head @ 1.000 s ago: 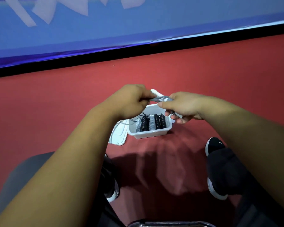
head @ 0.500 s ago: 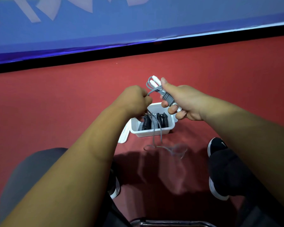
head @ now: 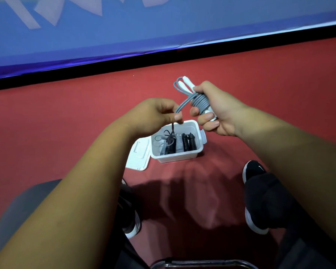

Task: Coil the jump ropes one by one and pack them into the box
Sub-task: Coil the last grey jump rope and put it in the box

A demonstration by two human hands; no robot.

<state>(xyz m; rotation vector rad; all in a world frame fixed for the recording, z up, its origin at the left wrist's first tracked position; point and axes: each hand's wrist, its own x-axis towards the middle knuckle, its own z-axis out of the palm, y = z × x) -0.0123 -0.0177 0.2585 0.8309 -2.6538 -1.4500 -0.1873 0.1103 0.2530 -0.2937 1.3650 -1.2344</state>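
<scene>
Left hand [head: 153, 115] pulled jump rope [head: 199, 102] taut.

Box [head: 179, 156] glossy white plastic; floor [head: 66, 123] matt red.

No words can be read. Cropped white shapes cross the blue banner [head: 163, 32] at top; the black shoe [head: 254, 171] at right bears perhaps a swoosh.

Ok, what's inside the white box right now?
The white box holds coiled jump ropes standing side by side, some grey, some black, with loose loops at its left end. The left hand and the grey jump rope hanging from it cover its far left corner.
</scene>
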